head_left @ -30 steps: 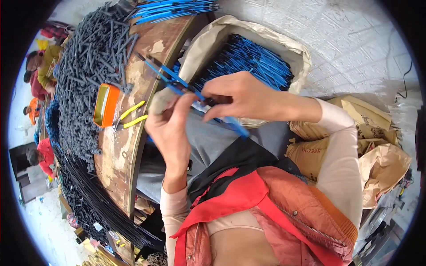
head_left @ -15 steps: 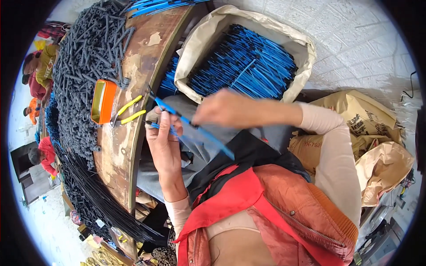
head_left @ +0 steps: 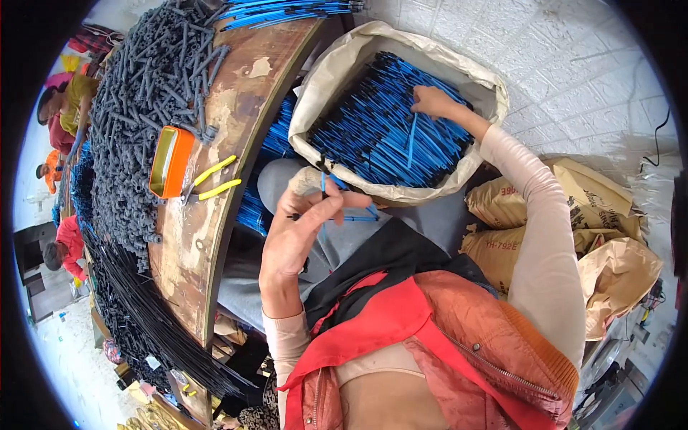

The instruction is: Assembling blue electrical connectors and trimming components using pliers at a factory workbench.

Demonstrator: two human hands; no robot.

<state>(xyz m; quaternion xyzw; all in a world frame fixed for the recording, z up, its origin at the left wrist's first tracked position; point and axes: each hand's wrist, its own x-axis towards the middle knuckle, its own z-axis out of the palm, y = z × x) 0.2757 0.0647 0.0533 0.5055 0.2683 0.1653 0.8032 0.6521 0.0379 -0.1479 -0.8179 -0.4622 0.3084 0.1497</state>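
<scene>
My right hand (head_left: 434, 102) is over the open beige sack (head_left: 302, 111), its fingers closed on one end of a thin blue stick (head_left: 411, 140) that hangs down. Many similar blue sticks with black ends (head_left: 358, 107) fill the sack. In front of my lap, my left hand (head_left: 299, 228) has its thumb and fingertips pinched around a few thin blue sticks with black fittings (head_left: 365, 213). One of these points up past the fingers, while others lie crosswise beneath them.
On the wooden table (head_left: 251, 93) at left are yellow-handled pliers (head_left: 211, 183), an orange box (head_left: 172, 162), a heap of grey tubes (head_left: 147, 86) and long black rods (head_left: 154, 308). Brown paper sacks (head_left: 609, 279) stand at right. Co-workers (head_left: 68, 247) sit at far left.
My right hand has moved from beside the left hand out over the sack, with a blue stick in it. My left hand has shifted slightly right, still pinching blue sticks.
</scene>
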